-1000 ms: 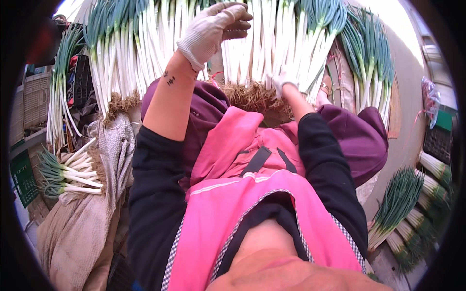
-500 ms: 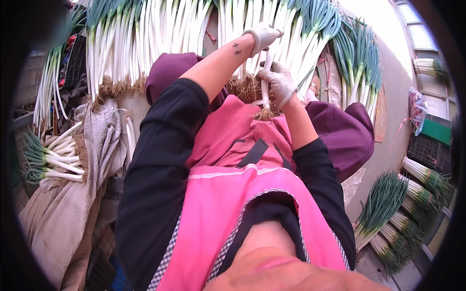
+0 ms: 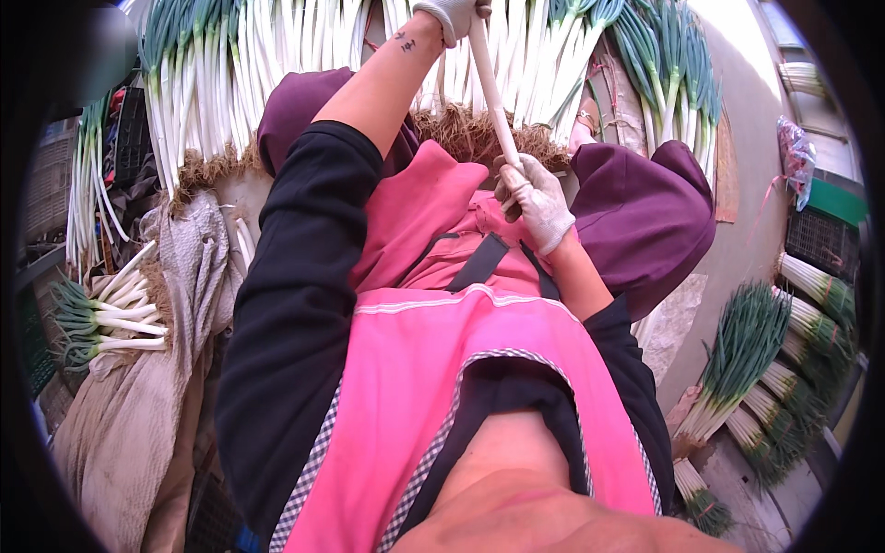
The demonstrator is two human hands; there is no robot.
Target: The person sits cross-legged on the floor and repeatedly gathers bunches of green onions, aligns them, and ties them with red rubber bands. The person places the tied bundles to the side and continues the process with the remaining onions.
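A long white leek stalk (image 3: 489,88) is stretched between my two gloved hands, above my lap and my pink apron (image 3: 433,369). My left hand (image 3: 450,13) grips its upper part at the top edge of the picture, with the forearm bare and the black sleeve pushed up. My right hand (image 3: 536,201) is closed round its lower end, just above the apron's bib. The stalk's green top is out of view.
A wide row of leeks (image 3: 230,83) with brown roots lies in front of me. Tied bundles of leeks (image 3: 749,355) are stacked at the right, and a small bundle (image 3: 101,318) lies on sacking (image 3: 138,424) at the left. A dark crate (image 3: 820,241) stands far right.
Both hands have drawn one leek out of the row toward me. My right hand has come down to the apron, and my left hand has risen along the stalk.
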